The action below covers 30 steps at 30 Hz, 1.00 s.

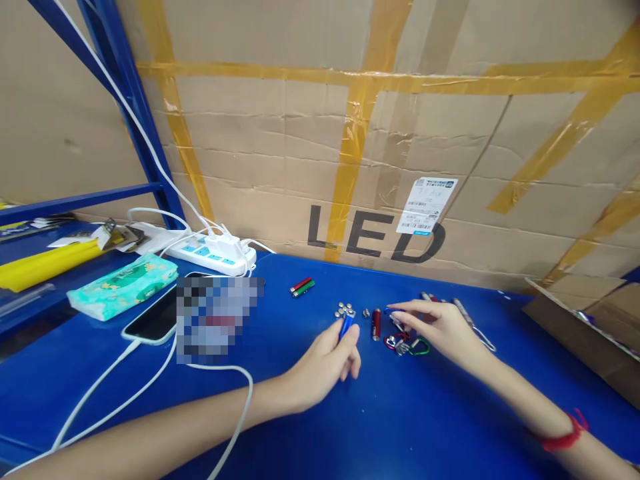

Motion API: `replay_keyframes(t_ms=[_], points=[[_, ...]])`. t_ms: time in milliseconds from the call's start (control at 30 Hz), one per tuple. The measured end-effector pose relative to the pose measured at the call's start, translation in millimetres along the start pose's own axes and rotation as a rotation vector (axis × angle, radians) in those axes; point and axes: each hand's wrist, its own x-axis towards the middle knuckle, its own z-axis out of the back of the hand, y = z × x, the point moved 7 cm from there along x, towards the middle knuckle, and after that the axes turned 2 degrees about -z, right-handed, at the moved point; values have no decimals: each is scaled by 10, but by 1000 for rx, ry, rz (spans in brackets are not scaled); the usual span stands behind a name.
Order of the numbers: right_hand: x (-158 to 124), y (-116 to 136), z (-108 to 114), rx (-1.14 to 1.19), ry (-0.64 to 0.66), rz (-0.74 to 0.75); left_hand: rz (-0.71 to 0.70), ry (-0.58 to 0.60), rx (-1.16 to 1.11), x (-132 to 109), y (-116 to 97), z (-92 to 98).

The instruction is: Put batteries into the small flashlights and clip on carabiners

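My left hand [325, 363] is closed around a small blue flashlight tube [347, 324], its silvery end pointing up and away. Just beyond that end lies a cluster of button cells [342, 308]. To the right, the fingertips of my right hand [433, 323] are pinched on a small blue piece [389, 311], mostly covered by the fingers. A red flashlight tube [377, 325] lies between the hands, with a small silvery part [366, 313] beside it. Under my right fingers are small metal clips [401, 347] and a green carabiner [420, 347].
A red tube [301, 285] and a green tube [305, 289] lie farther back. Left are a phone [153, 317], a tissue pack [123, 287] and a white power strip [213, 257]. A white cable [247, 400] crosses near my left forearm. A large cardboard box [280, 153] stands behind.
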Motion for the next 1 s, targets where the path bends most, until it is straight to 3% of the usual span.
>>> replay_keyframes(t_ms=[200,467,700,800,1000], points=[[-291,281,-387,360,131,-211,5,-52,-104,-14,42,46],[-394,435,-506,445,143,-128,26,15,2,-76,98,-47],[-398,331,-475,353,67,-109,-15,153,-37,-120,1,-151],[-421,351,-492,307,75,-81,5,158,-30,-127,9,-128],[-496,552,-388,233,-40,156,162,108,-17,-125,123,-72]])
